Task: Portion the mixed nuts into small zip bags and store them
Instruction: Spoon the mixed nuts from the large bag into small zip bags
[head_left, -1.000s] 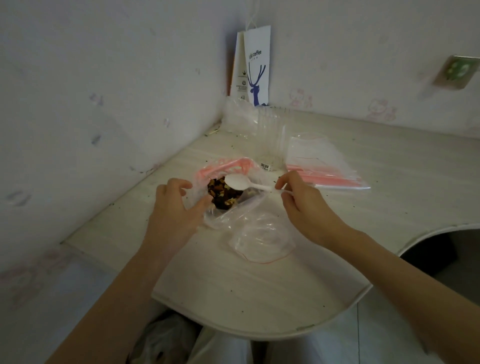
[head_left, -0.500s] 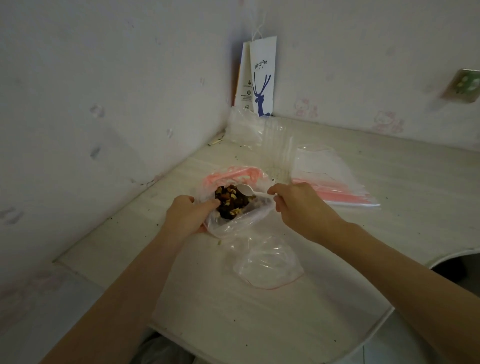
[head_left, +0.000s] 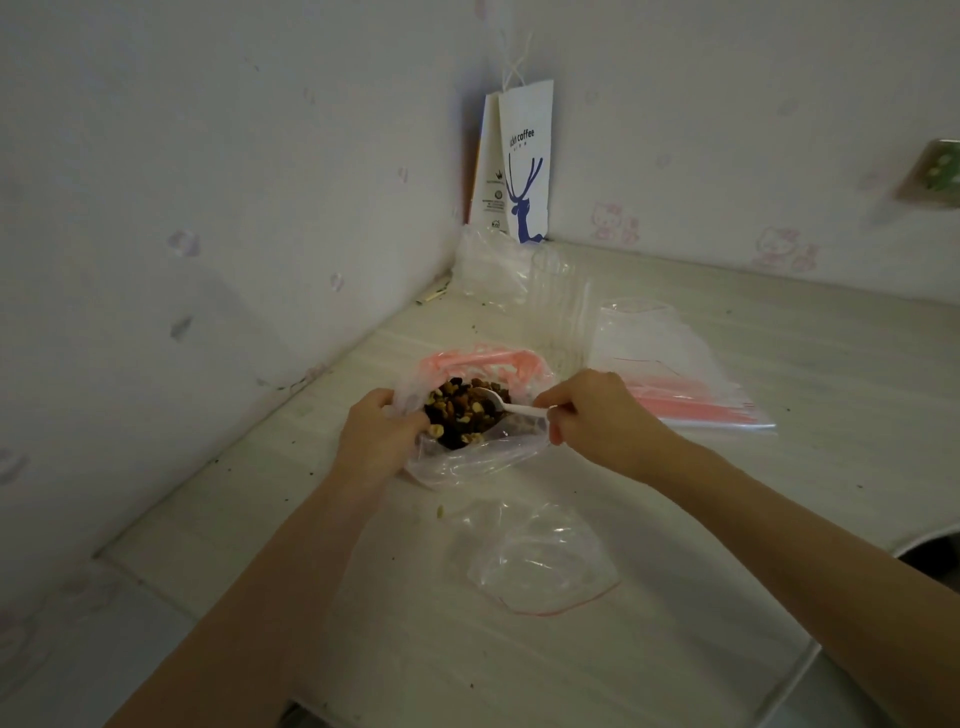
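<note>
Inside large bag (head_left: 467, 460): mixed nuts (head_left: 460, 413), spoon (head_left: 501, 402); small zip bag (head_left: 540, 561) alongside.

Pale table (head_left: 779, 493), nut bag (head_left: 467, 460), empty zip bag (head_left: 540, 561) (nearer edge), stacked zip bags (head_left: 670, 364), corner paper bag (head_left: 524, 166)

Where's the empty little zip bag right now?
In the head view the empty zip bag lies on the table, nearer the person than the nut bag, below the right hand.

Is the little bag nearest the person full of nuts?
No, the small zip bag lies empty on the table; the mixed nuts are in the larger bag behind it.
</note>
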